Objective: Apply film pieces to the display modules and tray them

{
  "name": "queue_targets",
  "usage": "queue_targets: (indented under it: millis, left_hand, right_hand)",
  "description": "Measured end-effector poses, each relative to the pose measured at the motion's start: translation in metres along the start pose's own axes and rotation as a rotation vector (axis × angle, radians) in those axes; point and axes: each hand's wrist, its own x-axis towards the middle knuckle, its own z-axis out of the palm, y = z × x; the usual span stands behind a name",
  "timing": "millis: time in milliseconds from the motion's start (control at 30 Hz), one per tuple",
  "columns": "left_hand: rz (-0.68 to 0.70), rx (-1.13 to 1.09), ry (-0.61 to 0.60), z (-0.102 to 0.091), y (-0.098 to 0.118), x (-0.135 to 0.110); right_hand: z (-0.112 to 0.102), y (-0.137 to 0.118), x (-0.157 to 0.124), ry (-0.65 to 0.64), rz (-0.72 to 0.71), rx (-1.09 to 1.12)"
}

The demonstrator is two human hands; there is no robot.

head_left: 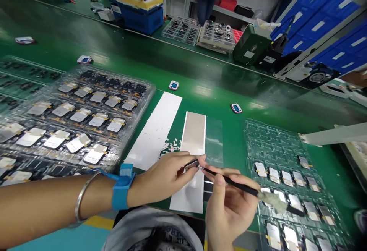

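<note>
My left hand, with a blue wrist strap, pinches a small dark flat module with a pale edge between thumb and fingers. In my right hand are slim black tweezers, their rear part wrapped in pale, crumpled material. The tweezers' tip meets the module's right edge, close to my right fingertips. Below both hands lies a white-edged sheet with a greyish upper part. A white strip lies to its left, and small pale scraps are scattered between them.
A clear tray of silver-faced modules stands at left; another clear tray holds more at right. Several small watch-like cases lie along the green bench. Behind are a blue crate and two people, partly seen.
</note>
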Motion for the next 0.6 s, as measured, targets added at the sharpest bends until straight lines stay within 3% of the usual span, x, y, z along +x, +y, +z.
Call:
queue_targets:
  millis: [100, 300, 600]
  left_hand:
    - [0.036, 0.033, 0.025, 0.002, -0.002, -0.003]
    - [0.003, 0.168, -0.057, -0.002, 0.002, -0.008]
    - [0.030, 0.248, -0.107, -0.007, 0.004, -0.005]
  right_hand:
    - [0.003, 0.003, -0.003, 0.008, -0.057, -0.014]
    - [0.005, 0.011, -0.009, 0.021, -0.115, -0.048]
    - [0.006, 0.016, -0.009, 0.075, -0.118, -0.066]
